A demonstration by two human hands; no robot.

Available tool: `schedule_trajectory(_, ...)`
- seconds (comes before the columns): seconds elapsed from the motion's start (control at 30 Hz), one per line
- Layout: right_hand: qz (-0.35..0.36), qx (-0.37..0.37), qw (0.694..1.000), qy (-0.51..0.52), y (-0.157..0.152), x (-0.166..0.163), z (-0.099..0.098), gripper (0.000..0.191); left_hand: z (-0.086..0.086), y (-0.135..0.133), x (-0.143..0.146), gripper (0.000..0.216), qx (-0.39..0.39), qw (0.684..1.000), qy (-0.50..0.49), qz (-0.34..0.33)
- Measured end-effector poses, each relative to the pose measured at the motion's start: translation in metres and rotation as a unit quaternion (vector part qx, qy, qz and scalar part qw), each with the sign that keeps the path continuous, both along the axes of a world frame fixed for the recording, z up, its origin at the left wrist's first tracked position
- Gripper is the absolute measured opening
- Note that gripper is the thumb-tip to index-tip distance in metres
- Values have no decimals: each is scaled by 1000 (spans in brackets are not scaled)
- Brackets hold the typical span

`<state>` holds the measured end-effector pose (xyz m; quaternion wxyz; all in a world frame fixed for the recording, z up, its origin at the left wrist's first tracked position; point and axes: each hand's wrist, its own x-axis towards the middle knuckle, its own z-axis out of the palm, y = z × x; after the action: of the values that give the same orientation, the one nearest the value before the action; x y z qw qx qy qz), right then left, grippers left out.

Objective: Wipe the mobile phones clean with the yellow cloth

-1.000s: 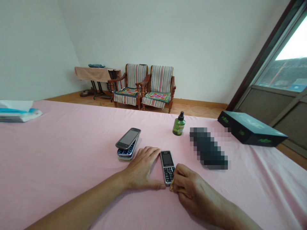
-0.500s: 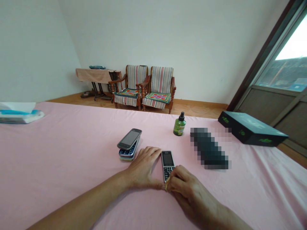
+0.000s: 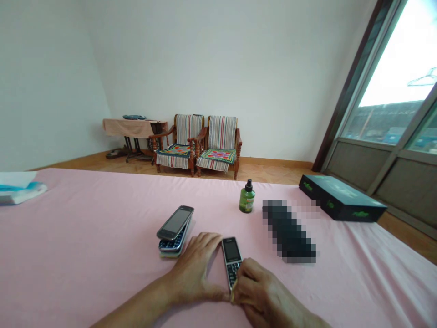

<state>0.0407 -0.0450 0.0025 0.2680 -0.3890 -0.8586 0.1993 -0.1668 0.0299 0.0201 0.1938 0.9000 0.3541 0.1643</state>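
Observation:
A black and silver keypad mobile phone (image 3: 231, 251) lies face up on the pink cloth. My left hand (image 3: 191, 271) spans its length, fingertips at the top edge and thumb at the bottom edge, steadying it. My right hand (image 3: 261, 291) is closed in a pinch around a small yellowish cloth (image 3: 233, 292), mostly hidden in the fingers, pressed to the lower right of the keypad. Left of my hands sits a small pile of phones, with a grey touchscreen phone (image 3: 175, 222) resting tilted on top of a dark blue keypad phone (image 3: 170, 244).
Beyond the phone stands a green spray bottle (image 3: 246, 199) with a black top. To the right lie a blurred-out dark object (image 3: 288, 232) and a black box (image 3: 341, 198). A tissue pack (image 3: 20, 191) rests at the far left of the pink cloth (image 3: 95, 218). Two chairs (image 3: 218, 143) stand behind.
The view has tilted up, so everything sits lower in the picture. Both hands keep nearly the same place on the phone.

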Motion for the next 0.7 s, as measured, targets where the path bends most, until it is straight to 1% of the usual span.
schedule_trajectory(0.07, -5, -18, 1000, 23, 2, 7, -1, 32, -1, 0, -1, 101, -2, 1000, 2, 2)
schedule_trajectory(0.13, -28, -52, 996, 70, 3, 12, -1, 37, -2, 0, -2, 105, -4, 1000, 3, 3)
schedule_trajectory(0.2, -73, -69, 988, 117, 3, 15, 0, 38, -4, 1, -4, 110, -7, 1000, 5, 0)
schedule_trajectory(0.27, -121, -66, 980, 147, 4, 16, 0, 36, -6, 0, -5, 113, -12, 1000, 10, 2)
schedule_trajectory(0.33, -145, -65, 974, 163, 5, 15, -2, 35, -8, -1, -6, 117, -16, 1000, 13, 14)
schedule_trajectory(0.4, -141, -59, 973, 171, 7, 13, -6, 36, -9, -3, -6, 120, -17, 1000, 8, 21)
schedule_trajectory(0.47, -126, -41, 975, 177, 8, 12, -10, 36, -8, -5, -5, 121, -21, 1000, 2, 12)
schedule_trajectory(0.57, -105, -21, 978, 178, 9, 10, -14, 37, -6, -6, -3, 117, -25, 1000, 4, -2)
schedule_trajectory(0.7, -89, -5, 980, 177, 9, 9, -16, 38, -5, -6, -2, 110, -17, 1000, -4, -6)
